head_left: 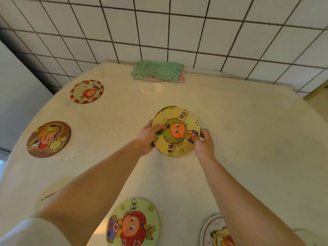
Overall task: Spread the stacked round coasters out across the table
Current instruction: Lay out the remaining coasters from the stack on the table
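Note:
Both my hands hold a small stack of round coasters above the middle of the cream table (pixel 248 139). The top one is a yellow coaster (pixel 175 132) with a green cartoon figure; another coaster's edge (pixel 164 109) peeks out behind it. My left hand (pixel 148 136) grips the stack's left edge, thumb on top. My right hand (pixel 204 142) pinches its right edge. Single coasters lie flat on the table: a red-rimmed coaster (pixel 87 91) far left, a brown coaster (pixel 48 139) left, a green coaster (pixel 133 223) near me, a white coaster (pixel 215 231) lower right, a pale coaster (pixel 51 189) partly under my left arm.
A folded green and pink cloth (pixel 158 71) lies at the table's far edge against the white tiled wall (pixel 177 32). A pale grey cabinet side (pixel 16 96) stands to the left. The table's right half holds no coasters.

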